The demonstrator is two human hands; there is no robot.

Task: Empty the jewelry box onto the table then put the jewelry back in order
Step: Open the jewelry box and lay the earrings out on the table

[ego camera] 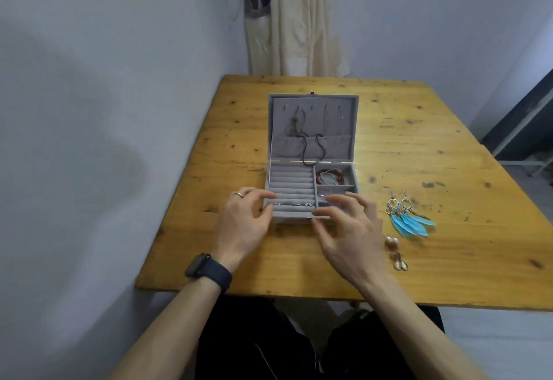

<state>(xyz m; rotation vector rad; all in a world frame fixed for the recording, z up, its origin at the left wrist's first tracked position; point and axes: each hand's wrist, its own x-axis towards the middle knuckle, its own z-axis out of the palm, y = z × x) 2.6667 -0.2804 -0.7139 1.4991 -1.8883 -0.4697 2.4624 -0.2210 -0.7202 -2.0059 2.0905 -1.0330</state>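
We see the grey jewelry box (311,167) lying open mid-table (419,275), our left hand (244,221) and right hand (348,230) both spread-fingered and grasping nothing at its near edge, while the blue feather earrings (408,215) and pearl and shell earrings (395,252) lie just right

1. Jewelry box (311,191) open on table (449,155), lid up behind tray.
2. L hand (242,224) at box's front-left corner, fingers spread; R hand (347,230) at front-right edge, fingers spread.
3. Betw. the hands: studs (294,204) in front ring rows.
4. Behind R hand: bracelets (329,177) in rear-right compartment.
5. Right of R hand, on table: feather earrings (408,215); nearer the person, just beside R hand, small earrings (395,252).
6. Necklaces (302,131) hang in lid.
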